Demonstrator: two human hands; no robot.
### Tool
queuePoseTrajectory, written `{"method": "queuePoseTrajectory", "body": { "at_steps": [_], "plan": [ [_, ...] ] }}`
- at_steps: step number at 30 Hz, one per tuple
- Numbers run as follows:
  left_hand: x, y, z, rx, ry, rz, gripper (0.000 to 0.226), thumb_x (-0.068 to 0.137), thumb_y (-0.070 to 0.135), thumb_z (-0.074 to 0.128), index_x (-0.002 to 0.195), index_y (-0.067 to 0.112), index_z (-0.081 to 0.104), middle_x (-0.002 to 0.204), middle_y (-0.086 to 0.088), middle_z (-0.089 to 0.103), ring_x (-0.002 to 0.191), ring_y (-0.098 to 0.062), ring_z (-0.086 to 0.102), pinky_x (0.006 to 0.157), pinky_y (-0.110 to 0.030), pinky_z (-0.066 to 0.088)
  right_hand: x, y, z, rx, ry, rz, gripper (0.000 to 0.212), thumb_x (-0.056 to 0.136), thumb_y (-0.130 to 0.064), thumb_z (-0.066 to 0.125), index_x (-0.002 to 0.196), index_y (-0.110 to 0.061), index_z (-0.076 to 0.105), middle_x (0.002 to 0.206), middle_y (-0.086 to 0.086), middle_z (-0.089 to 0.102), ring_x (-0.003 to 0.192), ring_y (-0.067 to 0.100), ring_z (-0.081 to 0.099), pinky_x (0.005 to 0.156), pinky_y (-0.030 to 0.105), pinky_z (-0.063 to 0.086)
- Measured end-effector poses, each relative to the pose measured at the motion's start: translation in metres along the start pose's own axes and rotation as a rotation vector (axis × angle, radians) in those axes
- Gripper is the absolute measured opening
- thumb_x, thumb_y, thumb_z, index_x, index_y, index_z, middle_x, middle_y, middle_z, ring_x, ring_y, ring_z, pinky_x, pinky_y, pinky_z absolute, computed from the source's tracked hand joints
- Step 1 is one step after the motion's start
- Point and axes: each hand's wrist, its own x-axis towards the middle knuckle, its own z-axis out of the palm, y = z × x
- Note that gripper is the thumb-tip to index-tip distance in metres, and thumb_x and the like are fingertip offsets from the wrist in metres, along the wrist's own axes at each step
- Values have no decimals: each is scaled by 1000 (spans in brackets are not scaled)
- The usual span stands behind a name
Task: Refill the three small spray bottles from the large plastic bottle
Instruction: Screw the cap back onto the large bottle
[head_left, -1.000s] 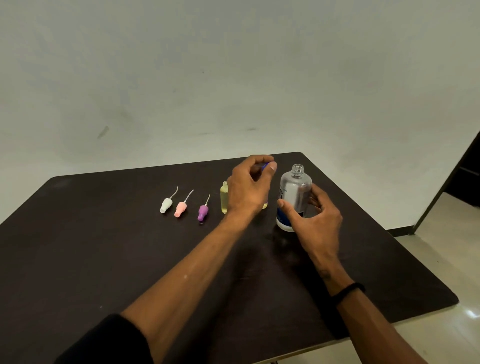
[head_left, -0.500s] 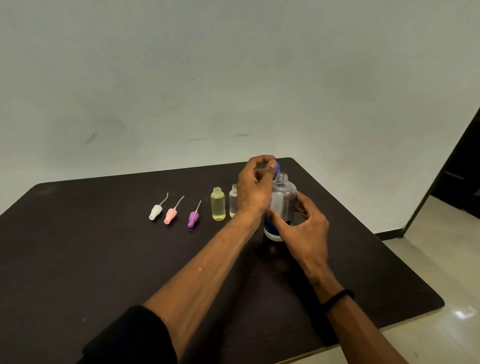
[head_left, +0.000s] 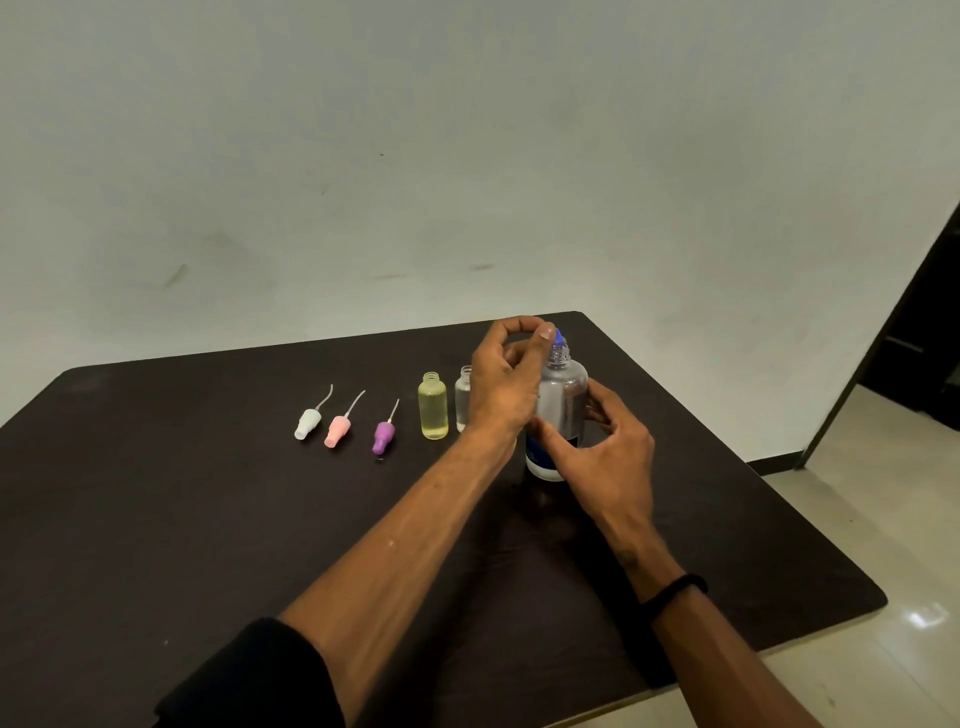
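A: What room is it, and what surface?

B: A plain pale wall stands behind a dark brown table. At the right there is a light tiled floor and a dark doorway.

A: Where is the large plastic bottle?

B: The large plastic bottle stands upright on the far right part of the table, with its threaded neck uncovered. It is clear, with a dark blue label low on it.

A: And the hands?

B: The right hand holds the bottle around its body from the near right side, thumb in front. The left hand is just left of the neck, fingers curled, and it pinches a blue cap at the fingertips, just above the bottle mouth.

A: What lies to the left?

B: A small bottle with yellow liquid and a small clear bottle, which is partly hidden by the left hand; both are without tops. Further left lie three spray tops with thin tubes in a row: purple, pink, white.
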Motion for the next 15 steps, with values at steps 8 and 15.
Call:
{"method": "queuePoseTrajectory", "body": {
  "at_steps": [8,15],
  "plan": [
    [-4,1,-3,53,-79,131,12,99,20,71,109,16,65,107,-11,79,101,-21,77,88,-30,62,0,2,0,-2,4,-7,80,72,-49,92,141,-21,63,127,-10,70,109,1,66,86,3,50],
    [-7,-3,-7,72,-78,228,8,100,19,70,107,20,67,107,-10,78,99,-18,76,83,-25,61,-1,0,-1,11,1,-17,77,74,-46,91,141,-22,63,122,-16,69,107,-5,66,86,3,50]
  ]
}}
